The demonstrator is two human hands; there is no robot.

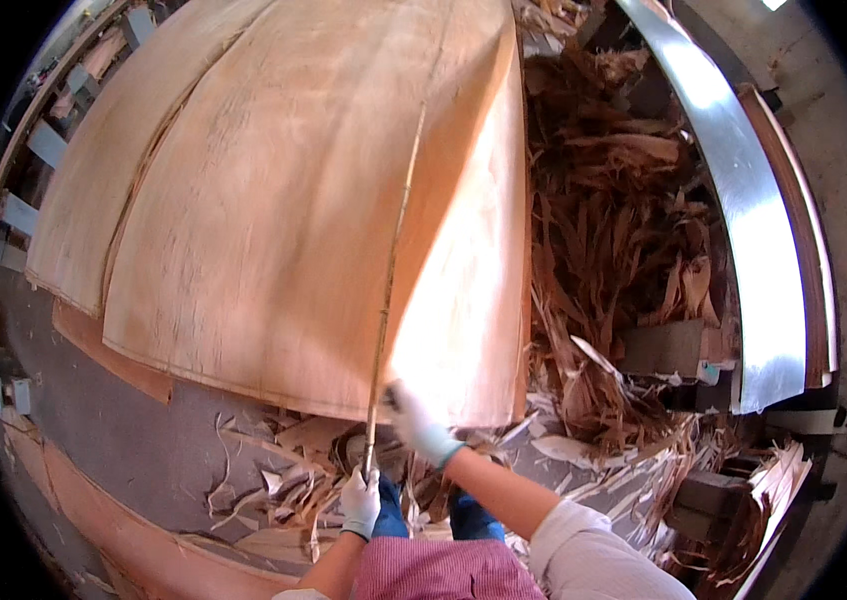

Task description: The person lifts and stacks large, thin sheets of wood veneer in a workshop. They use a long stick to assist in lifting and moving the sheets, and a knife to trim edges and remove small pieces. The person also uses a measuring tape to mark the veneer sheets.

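A long, thin bamboo-like pole (398, 230) runs away from me over a broad stack of pale wood veneer sheets (253, 220). My left hand (361, 502), in a white glove, is closed around the pole's near end. My right hand (421, 425), gloved too with dark fingertips, is just right of the pole at the stack's near edge. Its fingers are smeared by motion, so I cannot tell whether they touch the veneer. Right of the pole, the top sheet has a slanting, shaded fold, beside a brightly lit veneer surface (463, 310).
Shredded brown veneer scraps (613, 190) fill the gap right of the stack and litter the floor around my feet. Beyond them runs a long shiny metal strip (763, 220). A wooden block (668, 348) sits among the scraps. At lower left lies a long veneer strip (133, 535).
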